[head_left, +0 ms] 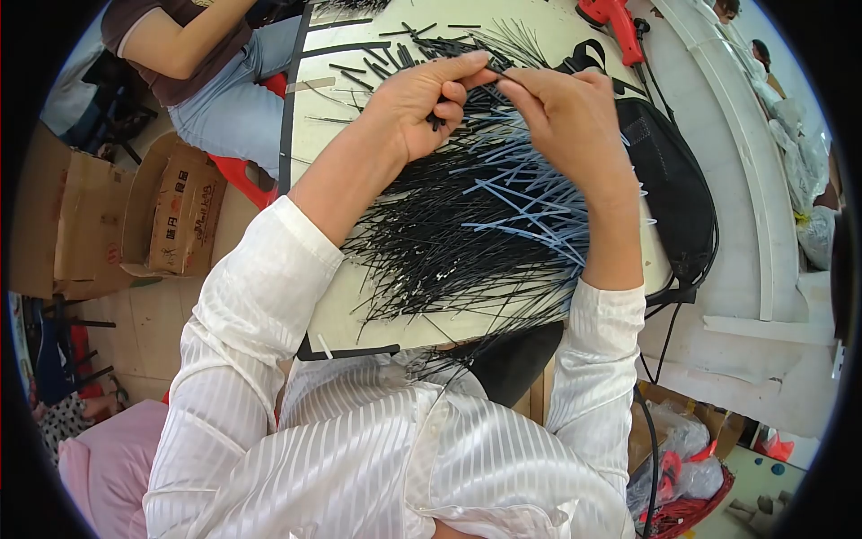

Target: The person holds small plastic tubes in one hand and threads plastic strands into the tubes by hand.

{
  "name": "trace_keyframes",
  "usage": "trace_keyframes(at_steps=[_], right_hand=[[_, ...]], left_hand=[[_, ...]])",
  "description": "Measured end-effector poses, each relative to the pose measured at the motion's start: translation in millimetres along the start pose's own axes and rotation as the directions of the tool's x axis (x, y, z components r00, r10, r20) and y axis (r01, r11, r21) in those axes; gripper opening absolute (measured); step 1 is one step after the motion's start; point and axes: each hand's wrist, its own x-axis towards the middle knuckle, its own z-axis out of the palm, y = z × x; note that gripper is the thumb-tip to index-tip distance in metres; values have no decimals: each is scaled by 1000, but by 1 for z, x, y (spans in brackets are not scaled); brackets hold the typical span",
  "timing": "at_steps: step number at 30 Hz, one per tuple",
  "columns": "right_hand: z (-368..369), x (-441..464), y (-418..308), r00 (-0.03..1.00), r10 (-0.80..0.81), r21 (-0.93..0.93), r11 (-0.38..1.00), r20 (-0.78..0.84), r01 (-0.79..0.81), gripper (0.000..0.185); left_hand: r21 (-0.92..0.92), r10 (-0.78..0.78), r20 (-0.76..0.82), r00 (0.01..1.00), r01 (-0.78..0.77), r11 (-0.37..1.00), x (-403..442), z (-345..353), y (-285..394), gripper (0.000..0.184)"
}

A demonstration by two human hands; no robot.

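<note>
Both my hands are raised over the far part of a pale table (325, 269). My left hand (422, 101) has its thumb and forefinger pinched on a thin black piece, and its other fingers curl round short black pieces (436, 121). Close beside it, my right hand (566, 112) pinches the other end of the thin black piece between thumb and forefinger. Beneath my hands and forearms lies a large loose heap of thin black strands (440, 238), with light blue strands (530, 193) on its right side.
A black bag (669, 180) with a strap lies at the table's right. Beyond it is a red tool (614, 27) with a cable. A seated person (229, 117) is at the upper left. Cardboard boxes (90, 216) stand on the left floor. Plastic bags (687, 440) sit in a basket lower right.
</note>
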Motion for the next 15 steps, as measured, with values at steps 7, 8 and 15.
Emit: trace_keyframes(at_steps=[7, 8, 15], right_hand=[[-6, 5, -12, 975, 86, -332, 943, 204, -13, 23], [-7, 6, -14, 968, 105, -348, 937, 230, -19, 24], [1, 4, 21, 982, -126, -247, 965, -141, 89, 22]], left_hand=[[-21, -20, 51, 998, 21, 1000, -6, 5, -2, 18], [-10, -39, 69, 997, 40, 999, -6, 7, -3, 18], [-168, -31, 89, 996, 45, 985, -2, 0, 10, 16]])
